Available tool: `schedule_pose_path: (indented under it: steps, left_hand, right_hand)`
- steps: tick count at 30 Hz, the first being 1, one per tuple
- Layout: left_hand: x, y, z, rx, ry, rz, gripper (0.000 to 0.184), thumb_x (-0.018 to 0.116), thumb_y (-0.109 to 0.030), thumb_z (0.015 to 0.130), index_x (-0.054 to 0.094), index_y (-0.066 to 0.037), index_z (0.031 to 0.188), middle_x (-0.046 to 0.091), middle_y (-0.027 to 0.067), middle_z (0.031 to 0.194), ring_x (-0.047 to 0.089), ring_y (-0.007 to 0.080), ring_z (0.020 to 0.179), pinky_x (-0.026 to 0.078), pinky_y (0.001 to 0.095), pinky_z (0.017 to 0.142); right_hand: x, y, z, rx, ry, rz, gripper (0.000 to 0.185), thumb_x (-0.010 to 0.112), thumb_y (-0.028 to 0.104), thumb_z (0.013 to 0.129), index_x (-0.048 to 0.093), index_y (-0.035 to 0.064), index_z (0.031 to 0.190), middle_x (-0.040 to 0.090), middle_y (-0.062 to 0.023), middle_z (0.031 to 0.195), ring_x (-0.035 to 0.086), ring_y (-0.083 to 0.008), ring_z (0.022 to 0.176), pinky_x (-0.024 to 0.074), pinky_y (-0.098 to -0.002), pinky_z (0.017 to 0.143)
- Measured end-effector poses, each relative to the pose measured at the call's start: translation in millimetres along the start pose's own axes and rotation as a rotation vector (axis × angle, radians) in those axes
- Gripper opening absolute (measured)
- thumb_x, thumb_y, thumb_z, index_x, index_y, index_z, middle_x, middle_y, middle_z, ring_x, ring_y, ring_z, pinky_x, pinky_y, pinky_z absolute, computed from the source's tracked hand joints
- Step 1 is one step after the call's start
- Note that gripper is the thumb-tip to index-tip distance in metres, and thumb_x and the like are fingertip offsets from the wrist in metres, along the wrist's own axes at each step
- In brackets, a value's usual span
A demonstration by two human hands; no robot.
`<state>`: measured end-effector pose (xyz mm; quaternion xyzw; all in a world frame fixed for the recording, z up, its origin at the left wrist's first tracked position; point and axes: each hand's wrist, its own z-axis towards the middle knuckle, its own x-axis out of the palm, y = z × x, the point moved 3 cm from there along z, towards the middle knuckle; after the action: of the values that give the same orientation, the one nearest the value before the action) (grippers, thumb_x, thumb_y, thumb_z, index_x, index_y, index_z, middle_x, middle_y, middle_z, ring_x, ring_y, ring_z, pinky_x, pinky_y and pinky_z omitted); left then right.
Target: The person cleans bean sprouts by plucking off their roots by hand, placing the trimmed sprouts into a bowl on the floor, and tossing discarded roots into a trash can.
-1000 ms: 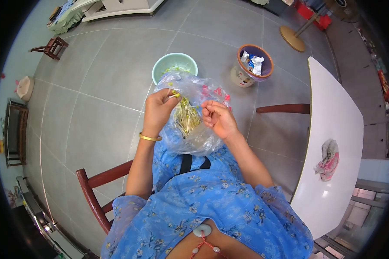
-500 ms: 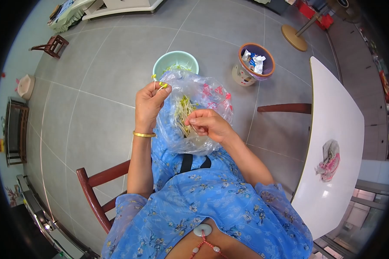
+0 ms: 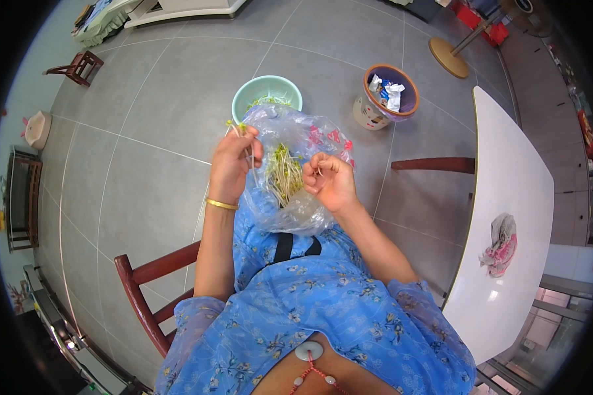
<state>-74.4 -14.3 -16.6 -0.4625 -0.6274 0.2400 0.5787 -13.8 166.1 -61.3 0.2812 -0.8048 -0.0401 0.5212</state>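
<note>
My left hand (image 3: pixel 232 168), with a gold bangle at the wrist, is closed on a few bean sprouts (image 3: pixel 242 126). Their yellow-green heads stick out above the fingers and a pale stem hangs below. My right hand (image 3: pixel 333 184) is closed in a pinch beside the pile; a tiny pale bit shows at the fingertips, too small to name. Between both hands, a heap of sprouts (image 3: pixel 284 176) lies in a clear plastic bag (image 3: pixel 310 214) with red print, spread on my lap. Just beyond the bag, a mint-green bowl (image 3: pixel 268 80) has more sprouts inside.
A patterned waste bin (image 3: pixel 369 117) with paper scraps stands on the grey tiled floor (image 3: pixel 158 118). At the right is a white table (image 3: pixel 507 151) with a crumpled grey and pink bag (image 3: pixel 501 245) on it. A red wooden chair (image 3: pixel 138 276) shows at my left.
My right hand has left the sprout heap, moving slightly right and turning its fingers up. My left hand has shifted its grip, and a stem now hangs below its fingers.
</note>
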Motion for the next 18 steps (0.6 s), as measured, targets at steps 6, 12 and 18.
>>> schedule_pose_path:
  steps: [6, 12, 18]
  left_hand:
    - [-7, 57, 21, 0.084, -0.016, 0.924, 0.013, 0.054, -0.015, 0.085, 0.055, -0.002, 0.083, 0.058, 0.0133, 0.067, 0.057, 0.0235, 0.059, 0.045, 0.0368, 0.054]
    - [-2, 79, 20, 0.214, -0.028, 1.691, 0.017, 0.061, -0.017, 0.072, 0.058, -0.001, 0.079, 0.062, 0.0210, 0.072, 0.062, 0.0385, 0.069, 0.048, 0.0466, 0.061]
    - [-5, 75, 18, 0.255, -0.084, 1.623, 0.016, 0.060, -0.017, 0.074, 0.061, -0.002, 0.077, 0.062, 0.0200, 0.071, 0.062, 0.0369, 0.068, 0.046, 0.0479, 0.058]
  right_hand:
    - [-3, -2, -2, 0.085, 0.231, -0.074, 0.012, 0.049, 0.008, 0.079, 0.055, 0.0022, 0.088, 0.051, -0.0051, 0.066, 0.045, -0.0150, 0.054, 0.0338, -0.0261, 0.046]
    - [2, 0, -7, 0.077, 0.201, -0.132, 0.010, 0.055, 0.011, 0.085, 0.055, 0.0021, 0.087, 0.050, -0.0032, 0.066, 0.045, -0.0127, 0.054, 0.0335, -0.0250, 0.045]
    - [-3, 3, -10, 0.065, 0.132, -0.153, 0.009, 0.056, 0.010, 0.085, 0.056, 0.0022, 0.088, 0.050, -0.0028, 0.066, 0.044, -0.0115, 0.053, 0.0324, -0.0234, 0.045]
